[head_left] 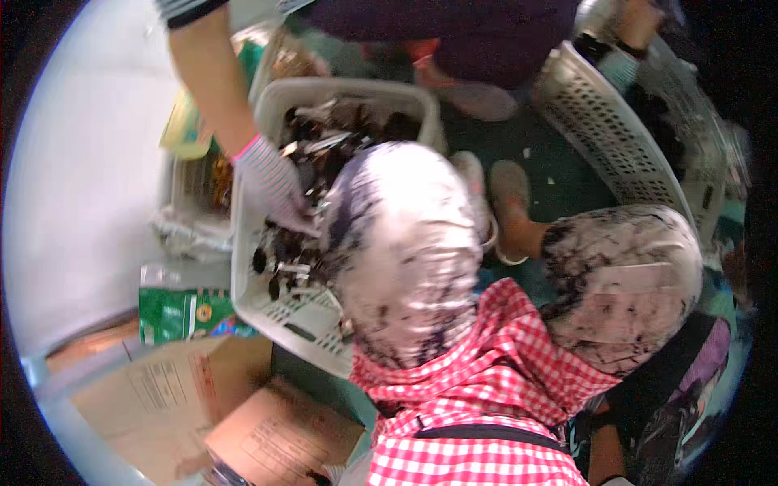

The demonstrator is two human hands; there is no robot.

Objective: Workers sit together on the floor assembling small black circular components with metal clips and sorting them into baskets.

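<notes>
At the lower edge, beside a brown cardboard box, a bit of striped fabric shows at what seems to be my left hand; its fingers are hidden. My right forearm enters at the lower right, and my right hand is mostly hidden in shadow beside my thigh, fingers not readable. Beside my left knee stands a white plastic basket with many small dark and pale pieces. Another person's striped-gloved hand, its arm coming from the top left, reaches down among them.
A co-worker in dark clothing is opposite me. To the right a white perforated basket lies tilted, another gloved hand by its far end. On the left are a green packet, a larger carton and a pale wall.
</notes>
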